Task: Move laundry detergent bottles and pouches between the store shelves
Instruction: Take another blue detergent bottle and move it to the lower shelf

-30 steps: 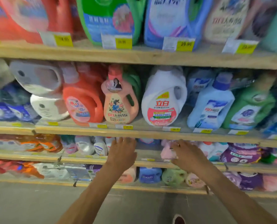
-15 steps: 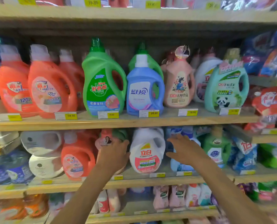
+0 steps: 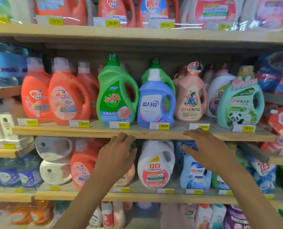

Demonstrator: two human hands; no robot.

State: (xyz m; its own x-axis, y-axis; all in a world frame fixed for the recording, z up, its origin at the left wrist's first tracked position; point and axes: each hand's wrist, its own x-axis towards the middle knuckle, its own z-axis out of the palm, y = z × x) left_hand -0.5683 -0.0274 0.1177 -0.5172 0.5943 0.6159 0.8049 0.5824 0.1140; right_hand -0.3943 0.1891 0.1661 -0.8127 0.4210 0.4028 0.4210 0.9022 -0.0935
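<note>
My left hand (image 3: 116, 155) is raised in front of the lower shelf, fingers apart and empty, covering a peach bottle (image 3: 129, 175). My right hand (image 3: 205, 149) is also empty with spread fingers, just under the edge of the middle shelf (image 3: 88, 130), in front of a light blue bottle (image 3: 195, 172). Between my hands stands a white bottle (image 3: 155, 164) with a red label. On the middle shelf stand a green bottle (image 3: 116, 95), a blue bottle (image 3: 155, 103), a peach bottle (image 3: 190, 96) and a mint panda bottle (image 3: 240, 103).
Orange bottles (image 3: 59, 95) fill the left of the middle shelf. White bottles (image 3: 55, 149) lie stacked on their sides at the lower left. Pouches (image 3: 279, 80) crowd the right side. More bottles line the top shelf (image 3: 137, 33) and the bottom shelves.
The view has tilted up from the low shelves to the middle shelf. Both hands have risen with it, from the small bottles low down to just under the middle shelf's edge.
</note>
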